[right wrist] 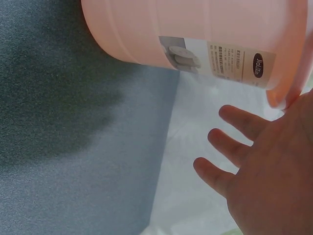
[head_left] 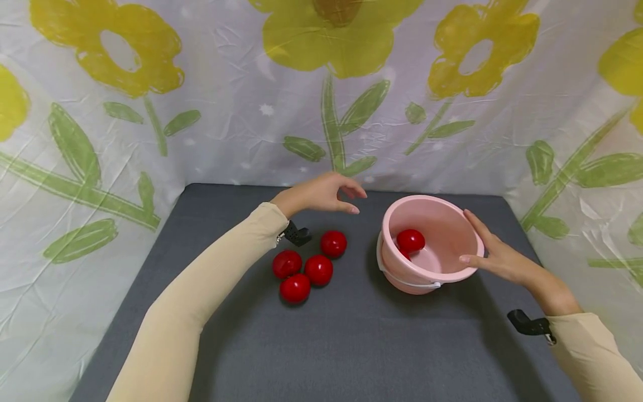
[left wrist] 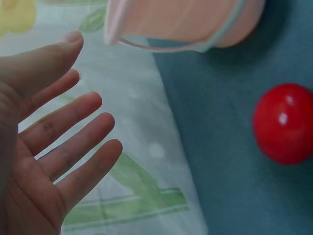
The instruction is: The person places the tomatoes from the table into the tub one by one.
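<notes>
A pink bucket with a white handle stands on the right half of the grey table. One shiny red ball-like thing lies inside it, with a bit of a second red one below. My right hand touches the right rim, thumb over the edge; in the right wrist view its fingers are straight and spread. Left of the bucket my left hand hovers with nothing in it, fingers apart in the left wrist view. Several more red round things sit in a group below that wrist.
The grey tabletop runs toward me. A cloth with yellow flowers hangs behind it and along both sides. A label is stuck on the bucket's outer wall. Black wrist cameras are strapped over both sleeves.
</notes>
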`<state>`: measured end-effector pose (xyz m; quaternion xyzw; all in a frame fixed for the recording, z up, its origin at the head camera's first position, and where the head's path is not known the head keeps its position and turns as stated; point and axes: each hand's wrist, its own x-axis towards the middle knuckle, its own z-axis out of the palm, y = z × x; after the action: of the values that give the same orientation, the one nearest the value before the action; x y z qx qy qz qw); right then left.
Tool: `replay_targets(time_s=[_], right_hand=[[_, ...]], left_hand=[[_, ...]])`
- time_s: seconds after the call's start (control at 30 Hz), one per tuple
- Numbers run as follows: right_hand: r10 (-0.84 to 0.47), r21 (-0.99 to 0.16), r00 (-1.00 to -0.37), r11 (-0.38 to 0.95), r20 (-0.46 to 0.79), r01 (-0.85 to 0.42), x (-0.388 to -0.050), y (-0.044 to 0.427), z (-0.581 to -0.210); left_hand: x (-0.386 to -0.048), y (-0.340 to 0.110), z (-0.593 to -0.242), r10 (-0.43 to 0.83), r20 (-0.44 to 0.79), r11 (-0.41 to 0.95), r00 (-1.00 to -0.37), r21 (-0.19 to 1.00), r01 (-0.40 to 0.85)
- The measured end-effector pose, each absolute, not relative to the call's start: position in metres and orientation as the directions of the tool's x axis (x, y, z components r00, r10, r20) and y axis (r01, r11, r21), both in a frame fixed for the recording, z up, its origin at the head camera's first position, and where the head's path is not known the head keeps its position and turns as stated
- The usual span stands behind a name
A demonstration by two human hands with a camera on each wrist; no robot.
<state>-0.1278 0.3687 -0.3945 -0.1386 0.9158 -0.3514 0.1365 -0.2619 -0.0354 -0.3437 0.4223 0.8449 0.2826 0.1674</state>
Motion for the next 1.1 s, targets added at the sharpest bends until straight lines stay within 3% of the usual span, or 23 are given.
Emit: replay_targets(time_s=[0.63, 1.1], right_hand=[[-0.357, -0.696, -0.923, 0.7, -0.145, -0.161, -0.128, 0.369, -0.394], [-0.358, -0.698, -0.923, 0.698, -0.143, -0.162, -0.128, 0.368, -0.395]], left_hand=[[-0.259, -0.069, -0.426, 0.757, -0.124, 0.537, -0.642, 0.677, 0.503], [-0.255, -0.071, -0.459, 0.744, -0.19, 0.573, -0.64, 0.675, 0.466]])
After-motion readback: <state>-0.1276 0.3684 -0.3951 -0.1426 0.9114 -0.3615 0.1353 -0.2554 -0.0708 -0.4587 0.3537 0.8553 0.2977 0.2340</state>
